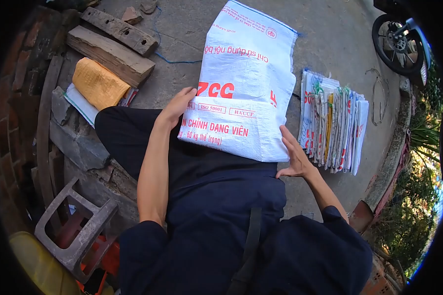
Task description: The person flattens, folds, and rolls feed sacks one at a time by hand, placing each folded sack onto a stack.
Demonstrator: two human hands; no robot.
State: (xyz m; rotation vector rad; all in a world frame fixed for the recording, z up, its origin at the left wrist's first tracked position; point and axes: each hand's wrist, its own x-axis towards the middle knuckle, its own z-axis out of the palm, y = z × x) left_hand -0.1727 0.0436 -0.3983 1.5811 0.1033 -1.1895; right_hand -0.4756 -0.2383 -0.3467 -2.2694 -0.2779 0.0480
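Note:
A white woven plastic sack (246, 64) with red print lies across my lap, its near end folded over toward me and its far end stretching over the ground. At the sack's left edge, near the fold, my left hand (178, 106) is closed on the material; its thumb is partly hidden. My right hand (297, 156) rests against the lower right edge, thumb and fingers spread apart, fingertips touching the side of the folded part.
To the right stands a row of folded sacks (333, 123). On the left are an orange folded sack (101, 83), wooden beams (110, 54) and a grey plastic stool (76, 231). A motorbike wheel (397, 44) is at the upper right. Blue string (174, 61) lies on the concrete.

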